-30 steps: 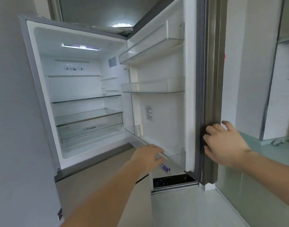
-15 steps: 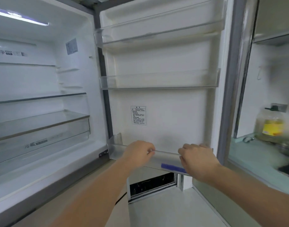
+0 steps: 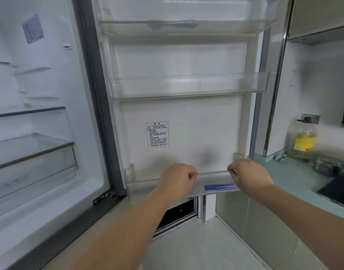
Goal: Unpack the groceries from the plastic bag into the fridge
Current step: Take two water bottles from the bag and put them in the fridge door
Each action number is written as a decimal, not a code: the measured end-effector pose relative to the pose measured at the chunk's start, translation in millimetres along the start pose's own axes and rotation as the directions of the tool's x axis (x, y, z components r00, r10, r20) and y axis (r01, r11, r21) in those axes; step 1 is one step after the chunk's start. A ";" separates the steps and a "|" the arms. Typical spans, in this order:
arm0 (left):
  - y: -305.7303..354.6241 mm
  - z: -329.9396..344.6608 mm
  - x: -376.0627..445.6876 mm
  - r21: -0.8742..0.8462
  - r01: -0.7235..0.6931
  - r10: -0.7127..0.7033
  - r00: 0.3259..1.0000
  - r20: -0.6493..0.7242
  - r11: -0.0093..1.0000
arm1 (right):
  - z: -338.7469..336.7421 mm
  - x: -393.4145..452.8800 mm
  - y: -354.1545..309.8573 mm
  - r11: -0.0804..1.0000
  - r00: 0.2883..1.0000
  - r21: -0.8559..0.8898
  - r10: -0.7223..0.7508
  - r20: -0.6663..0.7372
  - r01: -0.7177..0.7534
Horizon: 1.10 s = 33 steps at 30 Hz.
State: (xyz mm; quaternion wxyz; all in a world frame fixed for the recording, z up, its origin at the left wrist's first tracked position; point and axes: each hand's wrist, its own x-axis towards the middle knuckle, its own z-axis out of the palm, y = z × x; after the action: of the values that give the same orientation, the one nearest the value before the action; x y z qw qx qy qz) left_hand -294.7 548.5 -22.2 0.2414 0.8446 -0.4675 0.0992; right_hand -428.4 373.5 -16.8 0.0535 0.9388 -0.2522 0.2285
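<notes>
Both hands' grip on lowest door bin (image 3: 143, 187) rim, left hand (image 3: 177, 179), right hand (image 3: 249, 176), fingertips hidden

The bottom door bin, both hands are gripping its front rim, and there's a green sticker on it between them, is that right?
Not quite. In the head view the left hand and right hand do grip the front rim of the bottom door bin, but the sticker is blue, not green.
</notes>
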 end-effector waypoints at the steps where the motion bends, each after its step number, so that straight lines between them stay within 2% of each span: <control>1: -0.8 1.5 2.4 0.002 0.000 0.000 1.000 -0.006 1.000 | 2.8 3.8 0.8 1.000 1.000 0.013 0.015 -0.004 -0.015; 9: -8.3 9.8 13.3 -0.074 0.012 -0.012 1.000 0.000 0.997 | 7.6 11.1 1.8 0.998 0.999 0.055 0.039 0.007 -0.040; 13: 0.7 7.6 12.0 -0.043 -0.019 0.019 1.000 0.008 0.999 | -8.1 -1.5 1.7 0.995 0.993 0.097 -0.005 0.116 -0.006; 16: 25.0 3.8 9.7 0.033 -0.094 0.093 0.996 0.015 0.995 | -26.3 -23.0 17.4 0.999 0.987 0.042 0.008 0.160 -0.015; 19: 62.4 4.2 8.1 0.063 -0.137 0.136 0.990 0.023 0.989 | -51.2 -51.5 49.5 0.997 0.981 -0.011 0.081 0.177 -0.081; 26: 173.3 33.1 0.2 -0.015 -0.272 0.272 0.953 0.133 0.962 | -101.6 -146.3 138.2 0.956 0.946 -0.108 0.288 0.153 -0.273; 29: 221.6 53.2 -0.9 -0.071 -0.370 0.376 0.913 0.158 0.926 | -122.0 -190.3 167.4 0.914 0.910 -0.153 0.396 0.125 -0.377; 33: 284.8 81.5 -1.1 -0.178 -0.506 0.533 0.825 0.187 0.844 | -151.8 -250.0 194.4 0.807 0.818 -0.233 0.571 0.068 -0.543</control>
State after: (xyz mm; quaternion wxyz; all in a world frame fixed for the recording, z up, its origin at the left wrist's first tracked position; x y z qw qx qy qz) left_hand -538.6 381.4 -3.4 0.2001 0.6746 -0.7097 0.0345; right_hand -778.3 349.9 1.4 0.0622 0.8259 -0.5417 0.1435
